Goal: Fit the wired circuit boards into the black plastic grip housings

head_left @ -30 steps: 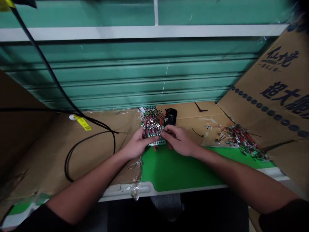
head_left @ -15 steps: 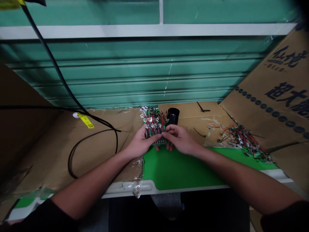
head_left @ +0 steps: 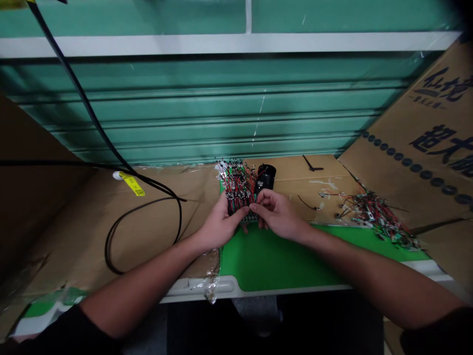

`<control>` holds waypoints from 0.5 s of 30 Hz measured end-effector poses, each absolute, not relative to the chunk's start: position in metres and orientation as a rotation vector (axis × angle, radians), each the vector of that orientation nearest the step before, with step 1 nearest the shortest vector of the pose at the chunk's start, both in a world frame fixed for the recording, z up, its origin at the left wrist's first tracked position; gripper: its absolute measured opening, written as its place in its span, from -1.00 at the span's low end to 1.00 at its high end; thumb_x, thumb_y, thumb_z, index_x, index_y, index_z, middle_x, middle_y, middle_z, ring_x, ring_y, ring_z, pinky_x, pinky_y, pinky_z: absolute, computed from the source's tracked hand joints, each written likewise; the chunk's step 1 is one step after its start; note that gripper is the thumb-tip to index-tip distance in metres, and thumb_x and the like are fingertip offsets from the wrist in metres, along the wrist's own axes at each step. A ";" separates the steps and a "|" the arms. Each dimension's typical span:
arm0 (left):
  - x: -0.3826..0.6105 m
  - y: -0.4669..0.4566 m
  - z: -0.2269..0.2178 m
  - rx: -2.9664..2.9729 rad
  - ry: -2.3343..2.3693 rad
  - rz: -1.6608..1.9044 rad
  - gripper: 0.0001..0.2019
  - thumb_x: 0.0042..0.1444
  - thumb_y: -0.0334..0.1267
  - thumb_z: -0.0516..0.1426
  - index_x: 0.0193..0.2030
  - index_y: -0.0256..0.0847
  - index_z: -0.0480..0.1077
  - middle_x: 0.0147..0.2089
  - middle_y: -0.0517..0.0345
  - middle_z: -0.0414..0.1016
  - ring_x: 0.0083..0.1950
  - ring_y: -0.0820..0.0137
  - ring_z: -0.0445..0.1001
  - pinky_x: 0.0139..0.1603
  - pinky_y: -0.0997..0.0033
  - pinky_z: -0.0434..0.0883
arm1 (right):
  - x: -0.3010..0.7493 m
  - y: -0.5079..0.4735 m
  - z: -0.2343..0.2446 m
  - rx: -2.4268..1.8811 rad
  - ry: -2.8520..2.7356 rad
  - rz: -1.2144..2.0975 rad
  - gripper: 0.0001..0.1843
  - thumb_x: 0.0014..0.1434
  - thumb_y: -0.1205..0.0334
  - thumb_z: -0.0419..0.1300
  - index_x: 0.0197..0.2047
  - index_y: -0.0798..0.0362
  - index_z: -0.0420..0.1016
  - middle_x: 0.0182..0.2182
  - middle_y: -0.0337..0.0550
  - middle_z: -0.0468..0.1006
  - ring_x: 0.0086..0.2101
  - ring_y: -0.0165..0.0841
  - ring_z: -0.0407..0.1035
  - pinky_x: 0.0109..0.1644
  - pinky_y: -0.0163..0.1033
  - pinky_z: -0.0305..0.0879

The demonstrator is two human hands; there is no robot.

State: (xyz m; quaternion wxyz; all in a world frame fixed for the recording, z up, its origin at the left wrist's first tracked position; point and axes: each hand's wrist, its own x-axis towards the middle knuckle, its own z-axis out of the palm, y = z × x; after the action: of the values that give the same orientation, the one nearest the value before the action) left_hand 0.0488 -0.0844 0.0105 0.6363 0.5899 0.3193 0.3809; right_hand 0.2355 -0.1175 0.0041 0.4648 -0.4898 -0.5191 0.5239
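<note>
A panel of small circuit boards (head_left: pixel 238 190), bristling with red and black wires, is held over the back of the green mat (head_left: pixel 281 256). My left hand (head_left: pixel 219 222) grips its left and near edge, thumb on top and fingers underneath. At the near right corner my right hand (head_left: pixel 275 212) is closed, thumb and forefinger pinching at the panel's edge. Whether a single wire is between those fingertips is too small to tell. A black cylindrical container (head_left: pixel 265 178) stands just behind my right hand.
To the right lies a heap of wired boards (head_left: pixel 382 217). A black cable (head_left: pixel 107 241) with a yellow tag (head_left: pixel 133 184) loops over cardboard on the left. One loose black strip (head_left: pixel 312 165) rests at the back. Cardboard walls (head_left: pixel 417 148) and a green-covered wall (head_left: pixel 229 103) enclose the table.
The panel has tilted a little, so its wires now stand up more and its white connectors show less. Both hands keep nearly the same place and grip.
</note>
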 end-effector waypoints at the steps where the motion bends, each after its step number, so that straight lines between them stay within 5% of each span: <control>1: 0.049 -0.085 0.010 1.347 0.740 0.874 -0.50 0.19 -0.06 0.41 0.10 -0.15 0.30 -0.13 0.12 0.51 -0.36 0.36 0.54 -0.52 0.36 0.59 | 0.235 -0.118 0.004 -1.203 -1.274 1.283 -0.55 0.19 -0.16 0.42 -0.28 -0.05 0.31 -0.57 -0.42 0.42 -0.65 -0.45 0.34 -0.61 -0.33 0.17; 15: 0.049 -0.090 0.004 1.385 0.774 0.911 -0.48 0.23 -0.04 0.39 0.19 -0.11 0.31 -0.09 0.09 0.47 -0.29 0.33 0.50 -0.49 0.35 0.62 | 0.230 -0.124 0.008 -1.280 -1.234 1.250 -0.55 0.18 -0.16 0.43 -0.29 -0.05 0.33 -0.60 -0.41 0.42 -0.67 -0.46 0.25 -0.61 -0.34 0.09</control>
State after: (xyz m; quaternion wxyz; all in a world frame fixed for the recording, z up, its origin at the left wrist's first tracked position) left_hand 0.0493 -0.0905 0.0043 0.6099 0.5998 0.3353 0.3947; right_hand 0.2304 -0.1237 0.0082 0.4655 -0.5212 -0.5025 0.5091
